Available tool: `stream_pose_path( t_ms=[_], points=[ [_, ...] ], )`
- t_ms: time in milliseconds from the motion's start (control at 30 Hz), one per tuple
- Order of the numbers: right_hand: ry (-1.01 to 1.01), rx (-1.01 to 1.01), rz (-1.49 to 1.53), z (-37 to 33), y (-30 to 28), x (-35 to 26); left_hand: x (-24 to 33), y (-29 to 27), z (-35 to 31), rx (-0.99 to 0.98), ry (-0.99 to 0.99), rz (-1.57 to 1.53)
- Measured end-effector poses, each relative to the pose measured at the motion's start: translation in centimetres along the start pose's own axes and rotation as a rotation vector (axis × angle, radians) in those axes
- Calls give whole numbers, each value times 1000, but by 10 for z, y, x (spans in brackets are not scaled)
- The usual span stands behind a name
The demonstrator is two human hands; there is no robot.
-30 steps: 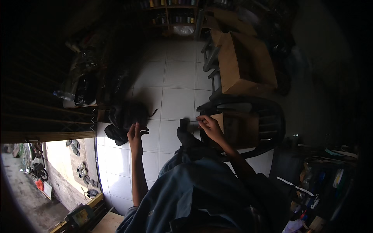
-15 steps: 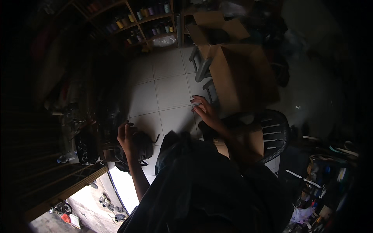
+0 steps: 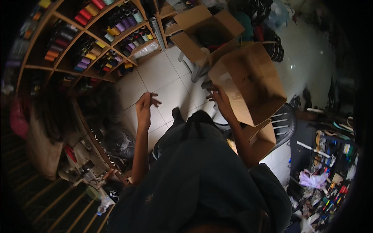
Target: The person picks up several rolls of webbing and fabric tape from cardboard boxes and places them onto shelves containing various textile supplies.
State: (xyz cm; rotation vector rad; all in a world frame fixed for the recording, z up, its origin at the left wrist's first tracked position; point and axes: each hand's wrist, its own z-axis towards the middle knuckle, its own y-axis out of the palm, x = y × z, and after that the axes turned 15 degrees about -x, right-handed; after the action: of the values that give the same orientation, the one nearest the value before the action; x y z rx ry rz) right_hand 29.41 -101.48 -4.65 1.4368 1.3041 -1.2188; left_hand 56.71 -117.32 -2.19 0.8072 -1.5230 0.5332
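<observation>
Both hands (image 3: 144,104) raised, box (image 3: 248,83) rightmost.

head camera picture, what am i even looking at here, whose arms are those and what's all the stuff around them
This is one view from a wide fisheye camera worn on a person's head, looking down, so straight edges bend. The dark shape at the bottom is that person's own body. Their left hand is raised with fingers spread, holding nothing, above the white tiled floor. Their right hand touches the edge of an open cardboard box resting on a dark plastic chair. A second open box stands behind it. Wooden shelves on the left hold coloured thread spools.
</observation>
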Motion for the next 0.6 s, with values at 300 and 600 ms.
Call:
stream_pose_path(
  t_ms=[300,600],
  points=[
    [-2,238,253,75,-42,13,3,38,195,-307,-78,154],
    [27,331,339,163,-112,25,-55,76,359,-521,-217,296]
  ],
)
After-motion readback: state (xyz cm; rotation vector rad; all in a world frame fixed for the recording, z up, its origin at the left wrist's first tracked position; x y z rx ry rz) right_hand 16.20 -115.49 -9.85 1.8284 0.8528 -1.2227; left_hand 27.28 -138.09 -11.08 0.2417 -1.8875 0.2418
